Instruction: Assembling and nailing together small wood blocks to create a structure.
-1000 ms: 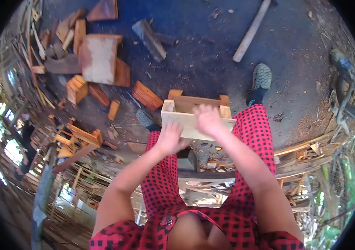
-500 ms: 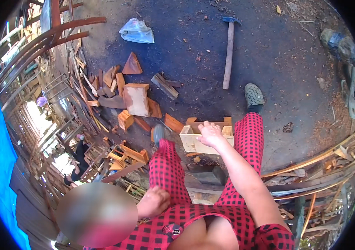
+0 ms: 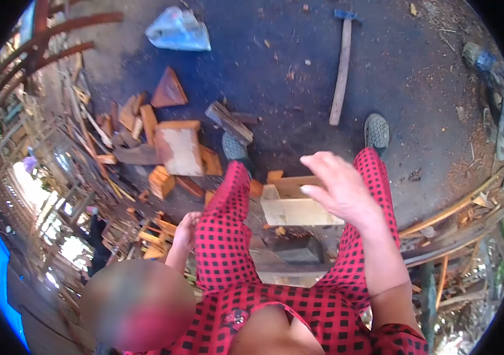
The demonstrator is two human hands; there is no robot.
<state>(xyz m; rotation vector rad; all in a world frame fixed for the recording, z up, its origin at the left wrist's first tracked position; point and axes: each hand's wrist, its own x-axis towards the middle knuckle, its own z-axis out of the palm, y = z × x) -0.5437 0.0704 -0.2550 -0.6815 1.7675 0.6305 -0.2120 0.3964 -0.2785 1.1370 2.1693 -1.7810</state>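
Observation:
My right hand (image 3: pixel 339 184) hovers over a small open wooden box (image 3: pixel 300 212) of pale boards on the ground between my legs. Its thumb and fingers are spread with nothing between them, and it covers part of the box's right end. Beside my left knee is my left hand (image 3: pixel 187 231), fingers loosely curled in and no object visible in them. My left shoe (image 3: pixel 235 148) now stands against a split wood chunk (image 3: pixel 228 122). A grey block (image 3: pixel 298 250) lies on the near side of the box.
A long-handled hammer (image 3: pixel 340 74) with a blue head lies ahead on the dark ground. Wood offcuts (image 3: pixel 179 151) and a triangular piece (image 3: pixel 169 89) are heaped to the left. A clear plastic bag (image 3: pixel 178 29) is beyond them. Curved wooden strips (image 3: pixel 450 204) edge the right side.
My right hand has lifted off the box and spread open, moving right. My left hand has left my thigh and moved outward left. My left foot has stepped forward.

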